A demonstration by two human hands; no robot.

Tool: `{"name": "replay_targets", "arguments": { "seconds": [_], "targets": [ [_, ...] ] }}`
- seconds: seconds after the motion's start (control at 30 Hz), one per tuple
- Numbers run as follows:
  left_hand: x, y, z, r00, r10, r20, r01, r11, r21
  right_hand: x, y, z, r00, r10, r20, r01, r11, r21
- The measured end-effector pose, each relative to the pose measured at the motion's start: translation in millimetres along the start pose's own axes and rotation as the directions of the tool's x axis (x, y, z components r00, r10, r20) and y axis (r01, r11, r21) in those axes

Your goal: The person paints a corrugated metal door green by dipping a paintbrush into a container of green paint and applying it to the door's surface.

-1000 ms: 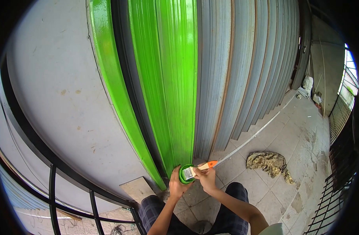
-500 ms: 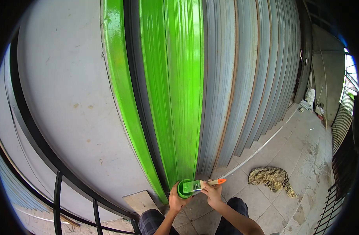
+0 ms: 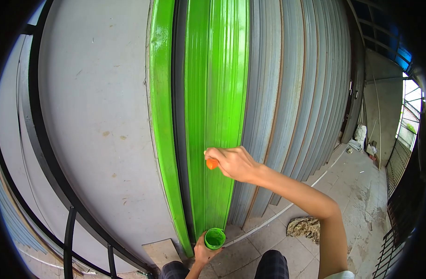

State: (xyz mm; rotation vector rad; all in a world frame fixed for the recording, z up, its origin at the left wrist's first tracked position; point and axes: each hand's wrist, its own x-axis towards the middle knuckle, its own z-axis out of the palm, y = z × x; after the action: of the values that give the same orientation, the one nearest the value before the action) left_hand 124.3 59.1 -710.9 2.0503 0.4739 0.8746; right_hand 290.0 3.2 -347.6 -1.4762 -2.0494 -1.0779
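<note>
Low in the view, my left hand is wrapped round a small cup of green paint, held upright with its opening facing me. My right hand is raised in front of the green-painted folding metal panel, closed on a paintbrush. Only the brush's orange handle end shows; its bristles are hidden behind my fingers. Fresh glossy green covers the panel's upper part, while the paint looks thinner and streaky near the bottom.
Unpainted grey folding panels stand to the right. A pale wall and black metal frame are on the left. A crumpled, stained cloth lies on the tiled floor. A flat board leans near my left knee.
My right hand has lifted the brush away from the cup and up to the green panel. My left hand still holds the cup low. The view has shifted slightly.
</note>
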Motion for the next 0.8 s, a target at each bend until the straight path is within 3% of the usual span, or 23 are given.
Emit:
{"name": "replay_targets", "arguments": {
  "seconds": [0.17, 0.27, 0.37, 0.47, 0.53, 0.6, 0.67, 0.73, 0.8],
  "targets": [
    [-0.4, -3.3, -3.0, 1.000, -0.014, -0.020, 0.014, 1.000, -0.009, 37.0, 25.0, -13.1, 0.973, 0.001, 0.229, 0.036, 0.987, -0.158],
    [-0.7, -6.2, -3.9, 1.000, -0.016, -0.022, 0.016, 1.000, -0.017, 69.5, 38.5, -34.7, 0.959, 0.072, 0.275, -0.004, 0.971, -0.239],
    [0.3, -10.7, -3.1, 1.000, -0.013, -0.028, 0.012, 1.000, -0.017, 95.2, 62.4, -45.5, 0.993, -0.112, 0.031, 0.116, 0.950, -0.290],
    [1.0, -9.7, -6.0, 1.000, -0.019, -0.021, 0.019, 1.000, -0.008, 84.7, 54.5, -42.4, 0.987, -0.111, 0.114, 0.138, 0.953, -0.268],
    [0.8, -7.9, -7.3, 0.999, -0.031, -0.010, 0.031, 0.999, -0.020, 45.2, 44.8, -5.3, 0.958, -0.259, 0.122, 0.286, 0.897, -0.337],
    [0.1, -14.0, -5.4, 1.000, -0.013, -0.020, 0.012, 1.000, -0.029, 2.0, 27.7, 29.9, 0.924, -0.337, 0.179, 0.377, 0.878, -0.294],
    [1.9, -16.1, -5.6, 1.000, -0.003, -0.030, 0.003, 1.000, -0.027, -17.2, 8.3, 34.4, 0.890, -0.255, 0.377, 0.343, 0.920, -0.187],
    [-0.3, -16.3, -7.1, 0.999, -0.015, -0.030, 0.015, 1.000, -0.016, -9.9, 15.7, 32.5, 0.915, -0.250, 0.317, 0.307, 0.941, -0.141],
    [-3.0, -20.6, -6.5, 0.999, -0.003, -0.042, 0.004, 1.000, 0.009, 29.3, 35.6, 3.3, 0.938, -0.125, 0.324, 0.184, 0.970, -0.160]
  ]
}}
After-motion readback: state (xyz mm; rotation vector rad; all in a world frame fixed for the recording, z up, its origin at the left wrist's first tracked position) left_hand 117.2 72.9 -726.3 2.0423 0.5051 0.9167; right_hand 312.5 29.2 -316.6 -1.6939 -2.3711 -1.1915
